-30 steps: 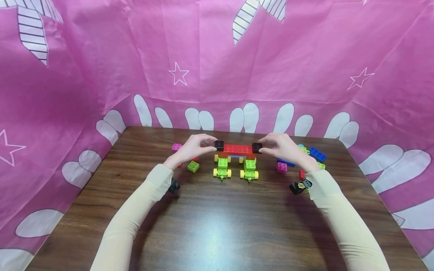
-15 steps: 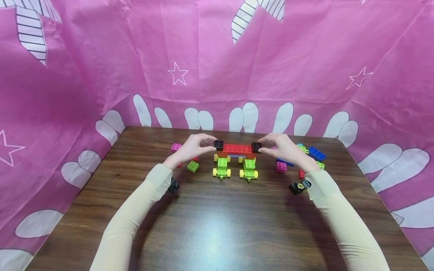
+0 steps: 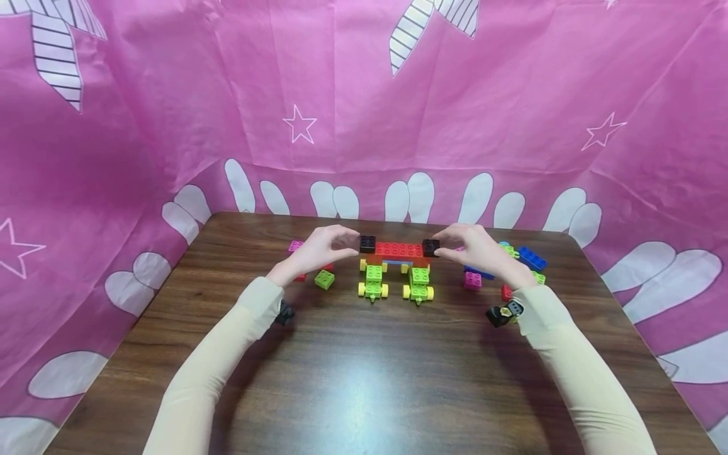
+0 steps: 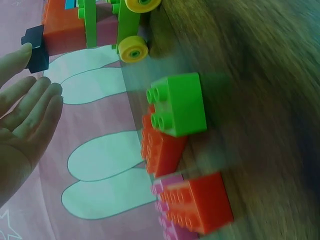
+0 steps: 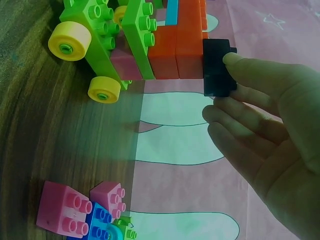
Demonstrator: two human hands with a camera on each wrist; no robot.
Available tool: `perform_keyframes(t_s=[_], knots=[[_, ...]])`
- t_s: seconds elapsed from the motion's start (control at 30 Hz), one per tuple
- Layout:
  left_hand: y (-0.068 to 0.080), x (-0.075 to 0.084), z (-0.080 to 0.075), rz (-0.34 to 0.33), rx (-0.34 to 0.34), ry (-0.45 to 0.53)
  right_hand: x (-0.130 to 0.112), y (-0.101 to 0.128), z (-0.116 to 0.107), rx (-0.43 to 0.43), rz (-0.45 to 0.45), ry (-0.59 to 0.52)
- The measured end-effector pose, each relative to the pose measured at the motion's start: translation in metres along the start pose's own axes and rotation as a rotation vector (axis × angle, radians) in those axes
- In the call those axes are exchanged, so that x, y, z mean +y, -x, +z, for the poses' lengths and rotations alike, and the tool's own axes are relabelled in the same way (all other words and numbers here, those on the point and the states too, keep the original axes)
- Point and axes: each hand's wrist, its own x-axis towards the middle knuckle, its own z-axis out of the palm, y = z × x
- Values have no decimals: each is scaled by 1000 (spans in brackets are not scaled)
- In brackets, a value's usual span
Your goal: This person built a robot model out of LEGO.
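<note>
Nearest, two green wheeled carts [image 3: 395,283] stand on the table [image 3: 364,379], carrying the red bridge [image 3: 398,250]. Left hand [image 3: 321,249] fingers spread, just touching the left black block [image 3: 367,243]; right hand [image 3: 474,248] pinches the right black block [image 3: 430,247]. End caps look seated, so letting go gently seems next.

Right hand [image 5: 270,130] fingertip touching black brick [image 5: 217,67], red bricks [image 5: 177,45], yellow wheels [image 5: 70,42]

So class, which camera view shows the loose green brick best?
The left wrist view: the green brick fills the middle, studs clear. The head view shows it small beside the left hand. The right wrist view misses it.
</note>
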Motion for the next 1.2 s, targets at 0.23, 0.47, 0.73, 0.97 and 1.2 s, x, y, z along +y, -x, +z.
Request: perform_keyframes(t_s=[0.23, 0.47, 0.73, 0.97, 1.2], knots=[[22, -1, -9, 34, -36, -75, -1, -1, -1, -5, -5, 2], [38, -6, -10, 29, -159, -211, -1, -1, -2, 2, -7, 10], [48, -14, -6, 38, -233, -362, 0, 1, 0, -11, 14, 3], [52, -20, -2, 49, -226, -363, 1, 1, 1, -12, 14, -7], [53, -22, 3, 62, -224, -372, 0, 1, 0, -13, 12, -9]])
